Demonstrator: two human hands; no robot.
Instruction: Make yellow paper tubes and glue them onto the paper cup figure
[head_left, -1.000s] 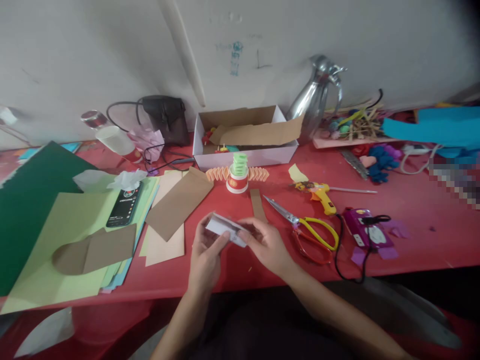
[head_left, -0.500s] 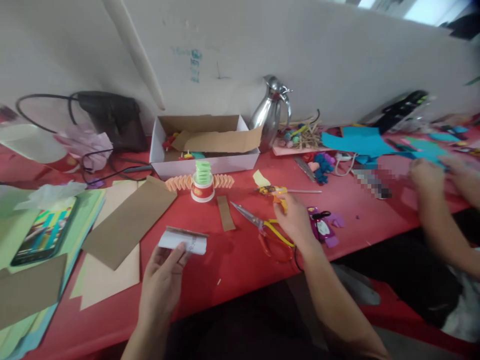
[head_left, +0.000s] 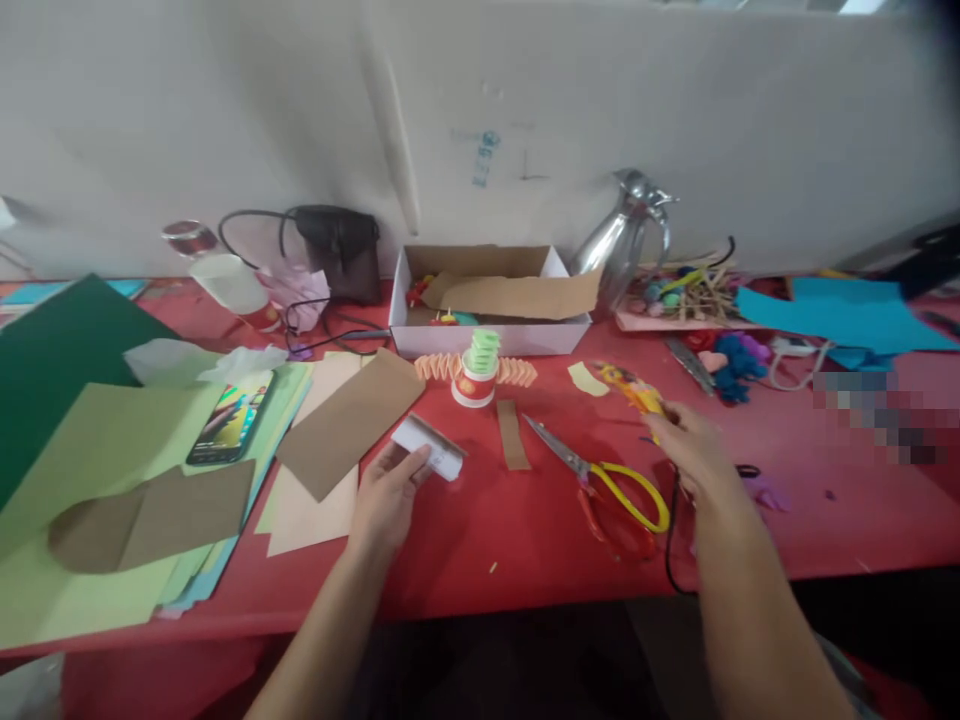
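In the head view, my left hand (head_left: 390, 495) pinches a small folded piece of card (head_left: 433, 449), white on its visible face with a brown edge. My right hand (head_left: 688, 447) is wrapped round the handle of a yellow hot glue gun (head_left: 636, 388), raised above the table with its nozzle to the left. A black cord (head_left: 670, 535) hangs below that hand. Between the hands lie scissors (head_left: 581, 468) with yellow and red handles, and a short brown card strip (head_left: 513, 436). Behind them stands a red-and-white paper cup (head_left: 474, 386) with green and orange folded paper strips.
A white box (head_left: 487, 338) with brown card stands at the back, beside a metal jug (head_left: 619, 240). Brown card (head_left: 349, 425), coloured paper (head_left: 82, 440) and a phone (head_left: 231, 418) lie on the left. Blue paper (head_left: 847, 312) and pom-poms (head_left: 735, 368) are on the right.
My right hand has picked the glue gun up off the table. The view has swung left, so the co-worker's hands are out of sight. The card stays in my left hand, now tilted.
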